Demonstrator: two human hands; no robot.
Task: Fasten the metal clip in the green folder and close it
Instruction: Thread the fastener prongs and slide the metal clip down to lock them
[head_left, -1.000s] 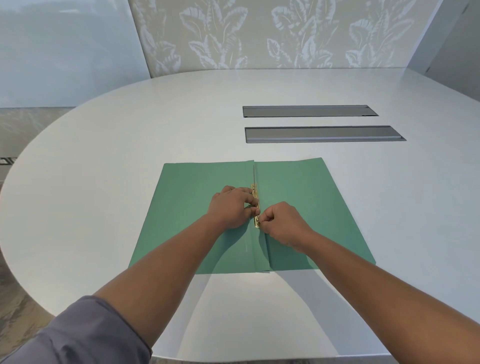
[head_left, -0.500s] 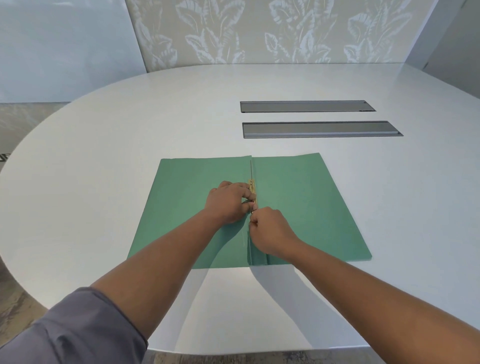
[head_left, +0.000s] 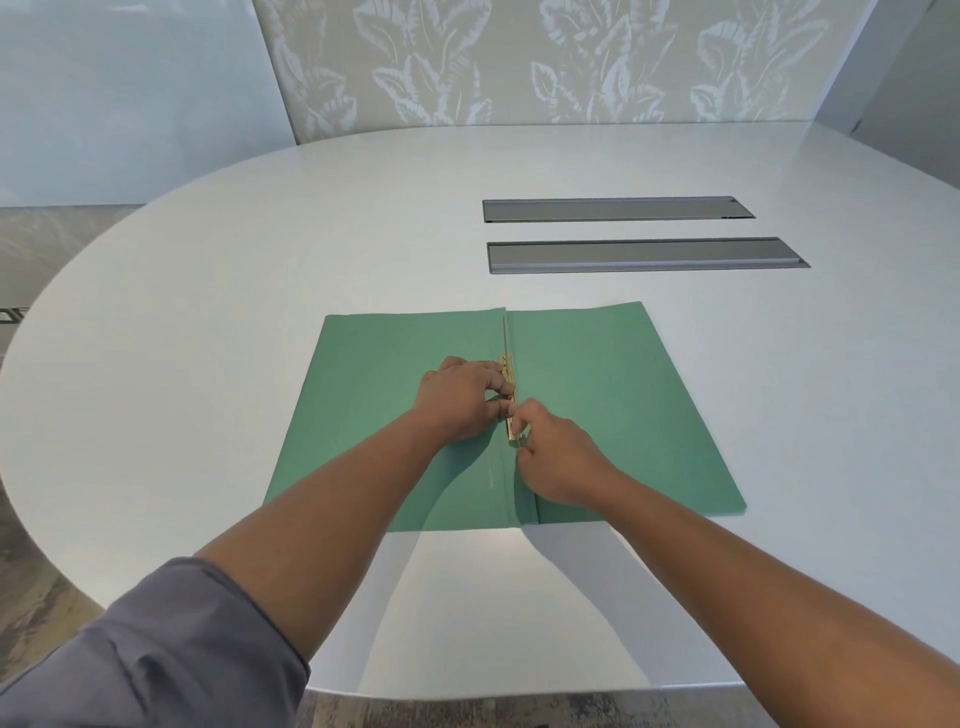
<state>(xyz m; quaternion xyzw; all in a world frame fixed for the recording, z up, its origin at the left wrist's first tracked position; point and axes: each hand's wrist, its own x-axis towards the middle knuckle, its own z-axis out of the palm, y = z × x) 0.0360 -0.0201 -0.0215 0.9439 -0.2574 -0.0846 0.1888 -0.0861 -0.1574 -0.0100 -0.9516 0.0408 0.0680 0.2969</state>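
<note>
Right hand (head_left: 558, 457) slid nearer along the metal clip (head_left: 509, 400) since a moment ago, pinching its near end; left hand (head_left: 460, 397) pins the far part. Green folder (head_left: 623, 405) lies open mid-desk (head_left: 208, 312), so probably almost fastened.

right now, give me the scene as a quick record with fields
folder: green, open flat on table
clip: brass, along the centre fold
left hand: fingers on the clip's upper part
right hand: fingertips at the clip's lower end
table: white, oval
slots: two grey strips beyond the folder
</note>
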